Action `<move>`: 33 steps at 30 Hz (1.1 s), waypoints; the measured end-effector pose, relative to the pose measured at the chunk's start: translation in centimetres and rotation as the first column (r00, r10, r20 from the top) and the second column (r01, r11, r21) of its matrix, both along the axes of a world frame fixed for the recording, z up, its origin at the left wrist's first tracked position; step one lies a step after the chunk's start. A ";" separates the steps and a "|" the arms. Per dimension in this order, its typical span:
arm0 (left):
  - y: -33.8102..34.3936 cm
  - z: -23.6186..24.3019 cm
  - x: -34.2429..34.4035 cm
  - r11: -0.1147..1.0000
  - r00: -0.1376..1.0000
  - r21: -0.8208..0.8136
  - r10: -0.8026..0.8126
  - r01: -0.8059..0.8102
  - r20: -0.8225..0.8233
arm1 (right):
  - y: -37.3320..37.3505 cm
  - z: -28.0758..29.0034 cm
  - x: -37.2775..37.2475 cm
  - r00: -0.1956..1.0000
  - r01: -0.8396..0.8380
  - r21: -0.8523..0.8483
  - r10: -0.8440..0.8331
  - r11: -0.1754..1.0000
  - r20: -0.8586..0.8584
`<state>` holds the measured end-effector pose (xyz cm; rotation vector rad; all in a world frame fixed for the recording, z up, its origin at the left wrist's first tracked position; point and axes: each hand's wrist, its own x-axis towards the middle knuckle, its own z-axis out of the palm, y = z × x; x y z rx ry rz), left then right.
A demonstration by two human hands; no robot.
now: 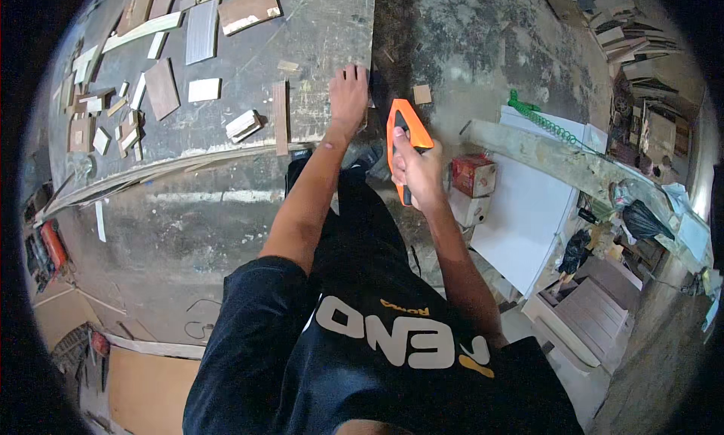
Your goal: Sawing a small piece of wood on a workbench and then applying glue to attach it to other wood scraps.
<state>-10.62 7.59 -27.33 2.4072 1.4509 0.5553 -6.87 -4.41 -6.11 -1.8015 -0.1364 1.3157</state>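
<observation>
My left hand [348, 95] presses flat on the near right corner of a large scratched grey board [317, 35], fingers at its right edge. My right hand [417, 172] grips the black-and-orange handle of a hand saw [403, 126], held just right of the board's edge near my left hand. The saw's blade is hidden from me. A narrow wooden strip [280, 118] lies on the board left of my left hand.
Several wood offcuts [162, 88] and a small block [245, 126] are scattered over the board's left part. A white panel [528, 201], a red box [473, 175], a green coiled hose [539, 118] and stacked boards [626, 35] lie on the concrete floor to the right.
</observation>
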 end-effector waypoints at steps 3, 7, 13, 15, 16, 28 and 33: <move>0.0 -0.5 0.0 0.999 0.999 0.051 0.006 -0.008 0.052 | 0.2 -0.3 0.4 0.999 0.034 0.008 -0.034 0.999 0.010; 0.1 0.2 0.0 1.000 0.993 -0.006 -0.007 0.008 0.115 | 2.1 -0.1 1.0 1.000 0.001 0.011 -0.001 1.000 -0.027; -0.2 -0.1 -0.3 1.000 0.998 0.018 -0.023 0.022 0.064 | 2.3 0.2 0.8 0.999 -0.030 -0.033 0.029 0.999 -0.025; -0.3 -0.6 -0.5 1.000 1.000 0.015 0.010 -0.010 0.026 | 2.4 0.9 0.6 0.999 -0.047 -0.033 0.048 0.998 0.008; -0.3 -0.5 -0.3 1.000 1.000 0.011 0.011 -0.011 0.025 | 2.2 0.0 1.1 0.999 -0.048 -0.037 0.049 0.998 0.006; 0.1 0.1 -0.3 1.000 0.998 -0.021 -0.013 0.014 0.054 | 2.3 -1.4 0.8 0.999 -0.021 -0.029 0.020 0.999 -0.026; -0.5 -0.6 -0.4 1.000 0.999 0.005 -0.007 0.007 0.032 | 1.5 -0.6 1.0 0.999 -0.045 -0.020 0.045 0.999 0.001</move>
